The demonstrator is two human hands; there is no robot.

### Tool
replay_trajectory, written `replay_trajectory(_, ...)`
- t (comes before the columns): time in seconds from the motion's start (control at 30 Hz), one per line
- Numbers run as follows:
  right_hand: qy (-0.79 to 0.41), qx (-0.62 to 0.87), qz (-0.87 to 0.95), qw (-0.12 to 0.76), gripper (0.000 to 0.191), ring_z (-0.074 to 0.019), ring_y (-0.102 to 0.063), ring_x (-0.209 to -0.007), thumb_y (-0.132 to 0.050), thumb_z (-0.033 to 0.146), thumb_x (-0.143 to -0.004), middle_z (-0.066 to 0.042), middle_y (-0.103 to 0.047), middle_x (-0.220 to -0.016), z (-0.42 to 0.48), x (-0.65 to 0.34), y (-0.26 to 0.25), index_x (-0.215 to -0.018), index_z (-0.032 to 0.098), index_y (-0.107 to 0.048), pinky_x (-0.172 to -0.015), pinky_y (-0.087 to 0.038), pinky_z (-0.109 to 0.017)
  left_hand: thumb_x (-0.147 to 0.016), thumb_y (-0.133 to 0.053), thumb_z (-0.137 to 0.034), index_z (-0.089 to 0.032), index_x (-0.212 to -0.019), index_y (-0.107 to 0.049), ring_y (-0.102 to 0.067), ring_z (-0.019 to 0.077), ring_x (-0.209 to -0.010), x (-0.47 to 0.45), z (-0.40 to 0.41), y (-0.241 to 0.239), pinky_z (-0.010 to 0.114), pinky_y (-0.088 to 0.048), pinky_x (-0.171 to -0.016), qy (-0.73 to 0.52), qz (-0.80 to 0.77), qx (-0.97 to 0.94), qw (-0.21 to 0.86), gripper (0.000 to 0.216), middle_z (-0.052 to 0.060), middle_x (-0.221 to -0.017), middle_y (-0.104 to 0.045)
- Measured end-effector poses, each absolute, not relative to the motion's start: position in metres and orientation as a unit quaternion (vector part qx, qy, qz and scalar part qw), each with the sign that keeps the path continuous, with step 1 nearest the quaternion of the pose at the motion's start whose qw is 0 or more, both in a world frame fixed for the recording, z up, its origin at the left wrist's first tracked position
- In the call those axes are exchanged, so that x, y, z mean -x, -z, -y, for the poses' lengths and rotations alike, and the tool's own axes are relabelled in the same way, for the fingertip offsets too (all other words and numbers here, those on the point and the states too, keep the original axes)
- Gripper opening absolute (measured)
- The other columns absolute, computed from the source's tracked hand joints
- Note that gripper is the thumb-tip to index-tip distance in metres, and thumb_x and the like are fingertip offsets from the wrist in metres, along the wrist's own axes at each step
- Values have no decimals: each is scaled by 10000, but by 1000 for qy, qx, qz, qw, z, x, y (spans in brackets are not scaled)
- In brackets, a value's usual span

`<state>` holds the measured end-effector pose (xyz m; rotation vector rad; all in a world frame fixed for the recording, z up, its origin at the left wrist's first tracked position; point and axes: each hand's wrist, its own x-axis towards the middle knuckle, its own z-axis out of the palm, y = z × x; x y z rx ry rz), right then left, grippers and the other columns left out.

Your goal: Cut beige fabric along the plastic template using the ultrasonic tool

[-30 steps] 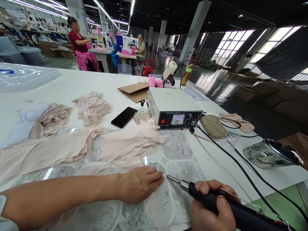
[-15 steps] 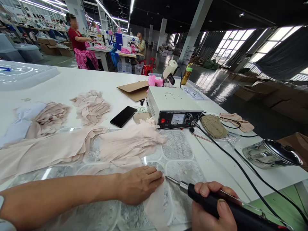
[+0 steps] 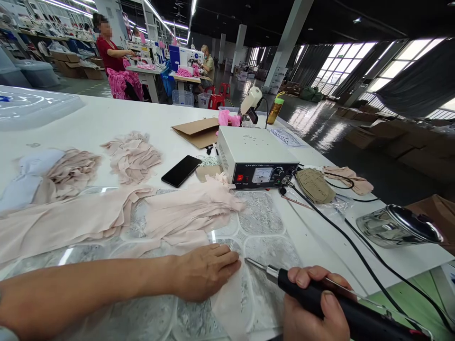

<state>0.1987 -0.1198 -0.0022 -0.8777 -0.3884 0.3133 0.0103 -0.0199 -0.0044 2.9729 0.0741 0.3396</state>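
Observation:
My left hand rests on a thin beige fabric strip, its fingers pressed together and the fingertips curled over the cloth. The strip runs from under the hand down toward the near edge of a patterned mat. In my right hand is a handheld ultrasonic welder with a black handle and a tapered metal tip. That tip points left, just beside the left fingertips. Beyond the left hand lies a gathered pile of beige fabric pieces.
A white control box stands behind the mat, with a black cable running to the right. Around it are a phone, a glass jar, olive pieces and a bottle. More beige fabric lies left. Two people work at sewing machines.
The view has shifted very slightly. Both hands, the strip and the welder keep nearly the same places, with the tip still close to the left fingertips.

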Motion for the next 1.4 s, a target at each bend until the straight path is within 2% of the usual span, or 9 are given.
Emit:
replay_trajectory(0.43,-135,424,218,869,176,-115,-476,-526,-513,205,-697,40,-500,-717,118,-198,3,-871,231,-529,-503,-445,-284,-950,-439,-125,-24,-1262,-550,-583,233,-915,-9,20,8,340,-493,-814,-130,-33,-988,81,347,174,-1144,-633)
replay_trajectory(0.63,-146,430,188,871,179,-116,-457,-519,-504,202,-663,38,-488,-696,119,-196,-1,-838,229,-528,-496,-439,-281,-941,-443,-121,-39,-1277,-538,-587,234,-901,-10,21,7,341,-493,-799,-121,-34,-988,85,359,177,-1129,-632)
replay_trajectory(1.0,-159,422,209,868,171,-110,-469,-515,-527,218,-677,45,-496,-698,122,-200,3,-848,227,-528,-491,-445,-277,-945,-465,-150,-17,-1292,-533,-569,239,-909,-10,20,7,339,-475,-823,-106,-36,-989,92,377,165,-1175,-620)
replay_trajectory(1.4,-136,431,232,861,130,-124,-477,-511,-540,186,-679,38,-527,-665,118,-195,-2,-802,225,-522,-472,-454,-289,-933,-488,-145,-28,-1272,-537,-575,230,-909,-10,19,5,338,-480,-815,-118,-33,-988,90,362,162,-1138,-625)
